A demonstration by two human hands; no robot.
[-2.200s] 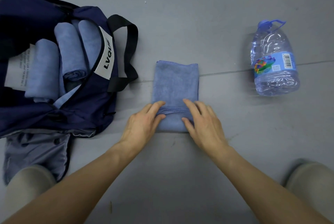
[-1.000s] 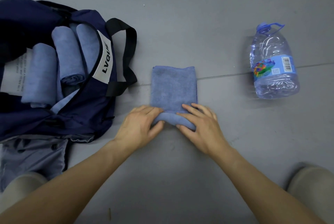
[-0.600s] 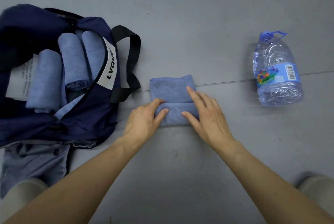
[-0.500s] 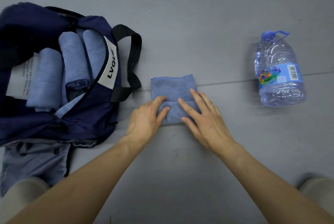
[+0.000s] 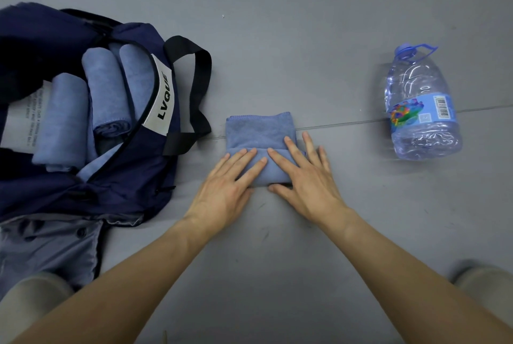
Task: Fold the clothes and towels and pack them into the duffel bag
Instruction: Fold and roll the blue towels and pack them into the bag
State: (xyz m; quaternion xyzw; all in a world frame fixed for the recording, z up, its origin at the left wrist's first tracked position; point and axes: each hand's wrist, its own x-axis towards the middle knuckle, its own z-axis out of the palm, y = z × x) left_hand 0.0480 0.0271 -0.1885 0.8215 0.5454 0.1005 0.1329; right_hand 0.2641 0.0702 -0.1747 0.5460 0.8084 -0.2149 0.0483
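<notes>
Head view: half-rolled light-blue microfibre towel (image 5: 258, 130) lies mid grey floor (image 5: 277, 38), just right of open navy fabric duffel bag (image 5: 125, 185), L hand (image 5: 224, 191) & R hand (image 5: 308, 185) pressing its roll w/ straight fingers; soft, light, prob. unrolls, so grab both roll ends.

Towels: four, all blue. Three sat rolled inside the bag: left roll (image 5: 59, 119), middle roll (image 5: 107, 91), right roll (image 5: 137, 77). The fourth towel (image 5: 259, 132) was on the floor.

Duffel bag (image 5: 133, 177): one, navy, with one white label (image 5: 162, 99). Black handle (image 5: 198, 85): one plainly seen. Printed white sheet (image 5: 19, 121) in the bag: one.

Water bottle (image 5: 422, 110): one.

Grey buttoned garment (image 5: 47, 246): one.

Hands: two, left hand (image 5: 222, 188) and right hand (image 5: 308, 182).
</notes>
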